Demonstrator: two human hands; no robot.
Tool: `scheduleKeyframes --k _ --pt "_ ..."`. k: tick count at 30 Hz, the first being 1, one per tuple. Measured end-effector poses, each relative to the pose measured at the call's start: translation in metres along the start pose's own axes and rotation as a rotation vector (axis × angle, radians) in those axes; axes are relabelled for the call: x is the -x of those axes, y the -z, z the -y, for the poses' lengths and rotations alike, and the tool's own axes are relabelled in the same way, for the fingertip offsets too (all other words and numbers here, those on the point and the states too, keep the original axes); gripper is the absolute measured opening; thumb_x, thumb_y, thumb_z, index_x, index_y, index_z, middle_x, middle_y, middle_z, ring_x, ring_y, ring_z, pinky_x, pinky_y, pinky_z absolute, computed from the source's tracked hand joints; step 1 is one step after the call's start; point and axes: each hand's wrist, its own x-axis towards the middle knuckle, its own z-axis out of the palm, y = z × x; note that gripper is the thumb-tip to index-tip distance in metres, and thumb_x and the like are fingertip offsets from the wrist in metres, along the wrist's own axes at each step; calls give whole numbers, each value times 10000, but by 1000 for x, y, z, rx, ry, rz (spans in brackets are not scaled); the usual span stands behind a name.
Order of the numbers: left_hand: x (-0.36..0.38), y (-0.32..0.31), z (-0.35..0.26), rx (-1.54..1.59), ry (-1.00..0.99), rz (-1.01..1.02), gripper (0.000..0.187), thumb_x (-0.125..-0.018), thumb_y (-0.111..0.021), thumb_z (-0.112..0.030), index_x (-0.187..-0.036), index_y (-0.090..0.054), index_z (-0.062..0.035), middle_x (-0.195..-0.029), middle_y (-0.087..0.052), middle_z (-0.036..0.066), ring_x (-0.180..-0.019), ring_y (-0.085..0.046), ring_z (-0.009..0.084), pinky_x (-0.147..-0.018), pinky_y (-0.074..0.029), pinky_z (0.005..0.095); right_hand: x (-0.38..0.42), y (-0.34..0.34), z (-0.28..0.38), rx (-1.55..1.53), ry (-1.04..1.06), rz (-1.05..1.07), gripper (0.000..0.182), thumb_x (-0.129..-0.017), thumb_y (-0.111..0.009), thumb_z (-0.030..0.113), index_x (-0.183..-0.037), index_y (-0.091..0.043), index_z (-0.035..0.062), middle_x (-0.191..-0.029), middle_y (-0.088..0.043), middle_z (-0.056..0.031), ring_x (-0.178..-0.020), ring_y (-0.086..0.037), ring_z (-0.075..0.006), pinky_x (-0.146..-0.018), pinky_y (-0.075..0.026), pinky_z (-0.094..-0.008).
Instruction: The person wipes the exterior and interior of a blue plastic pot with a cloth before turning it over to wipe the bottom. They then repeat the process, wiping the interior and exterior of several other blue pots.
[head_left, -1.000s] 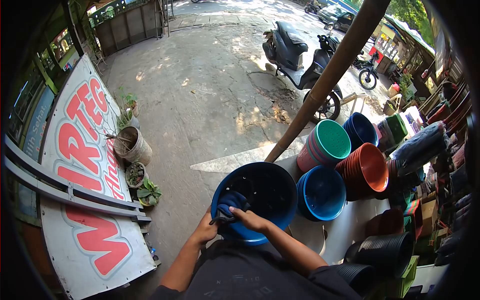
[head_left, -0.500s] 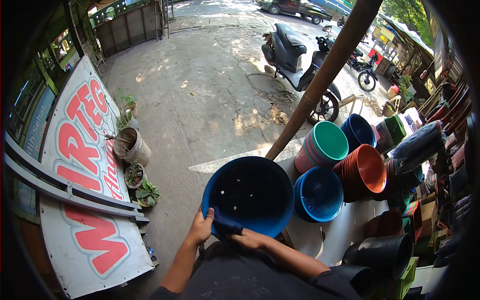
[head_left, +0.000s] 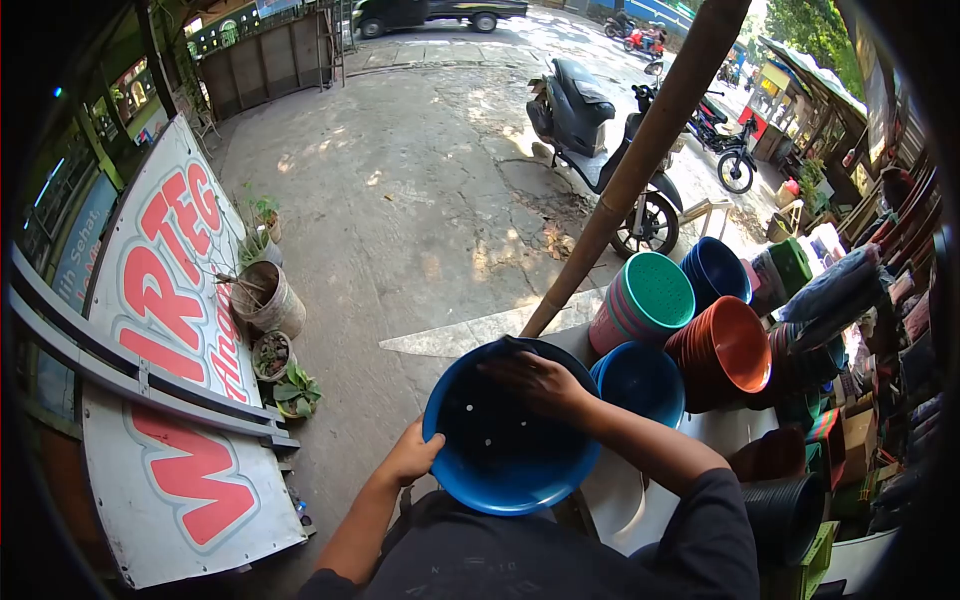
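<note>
A large blue basin, dark inside with a few small pale spots, is tilted in front of my body. My left hand grips its left rim, thumb over the edge. At the upper right part of the basin, my right hand presses a dark cloth against the inner wall near the far rim. Part of the cloth is hard to tell from the dark basin.
Stacks of blue, green and orange basins stand to the right. A bamboo pole slants just beyond the basin. A scooter is parked ahead. A large sign and potted plants are at left.
My right hand has moved with the cloth from the near left rim up to the far side of the basin. The basin has shifted slightly right and down. The dark truck has moved left.
</note>
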Motion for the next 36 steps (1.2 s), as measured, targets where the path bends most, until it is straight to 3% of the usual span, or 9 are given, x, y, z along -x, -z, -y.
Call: scheduleKeyframes --k 4,8,13,18,19,23,26,29,36 --pt "-20 -1 16 159 -99 -20 412 -993 -479 -111 -1389 -437 -7 -1225 -618 146 -1045 -646 222 -820 -570 336 -57 53 15 -669 -164 -6 752 -872 -554 267 -1546 -260 104 -1608 -272 -86 -1495 -232 -252 -1213 -142 -482" --pt "-9 3 22 336 -102 -98 389 -1030 -468 -206 -1387 -451 -53 -1214 -621 130 -1010 -670 230 -754 -600 353 -56 67 75 -948 -289 211 797 -853 -585 233 -1543 -231 51 -1590 -279 -159 -1482 -253 -302 -1203 -181 -487" --pt "2 23 74 478 96 -281 457 -895 -467 3 -1347 -424 -45 -1154 -621 139 -922 -686 244 -716 -615 366 -37 78 153 -1427 -357 551 820 -852 -629 250 -1534 -233 25 -1552 -314 -226 -1439 -317 -369 -1174 -255 -486" --pt "10 28 117 676 -3 -482 386 -856 -466 28 -1238 -504 -9 -1066 -629 128 -945 -658 257 -811 -581 388 -69 78 186 -1143 -457 328 735 -790 -660 242 -1409 -384 -43 -1545 -321 -232 -1418 -346 -389 -1144 -291 -495" --pt "12 28 120 688 20 -508 345 -848 -464 33 -1184 -532 -3 -1043 -630 122 -951 -651 259 -859 -557 384 -73 74 192 -966 -465 174 643 -784 -648 227 -1332 -450 -47 -1445 -459 -215 -1317 -482 -350 -1069 -386 -449" --pt "17 28 131 708 34 -606 348 -845 -463 37 -1180 -539 -16 -1073 -631 130 -938 -658 255 -857 -554 388 -74 53 204 -983 -459 80 541 -781 -622 188 -1276 -515 -3 -1087 -661 -108 -967 -657 -247 -839 -472 -351" --pt "26 26 121 701 -34 -664 360 -850 -454 31 -1199 -518 -26 -1091 -624 153 -944 -672 290 -789 -591 427 -62 41 200 -937 -420 -20 426 -797 -611 205 -1191 -573 48 -934 -652 -61 -881 -650 -219 -758 -466 -340" --pt "44 31 91 706 125 -524 478 -860 -429 29 -1331 -381 -29 -1179 -574 204 -976 -676 372 -697 -629 544 -37 20 184 -907 -330 -55 320 -824 -585 187 -1132 -612 103 -903 -659 -29 -879 -650 -203 -810 -466 -333" --pt "65 65 69 536 208 -321 560 -882 -424 16 -1404 -242 -74 -1257 -522 216 -960 -692 357 -702 -640 496 -4 -8 133 -796 -85 -51 217 -848 -573 186 -1046 -646 143 -963 -666 -9 -990 -609 -196 -920 -445 -335"
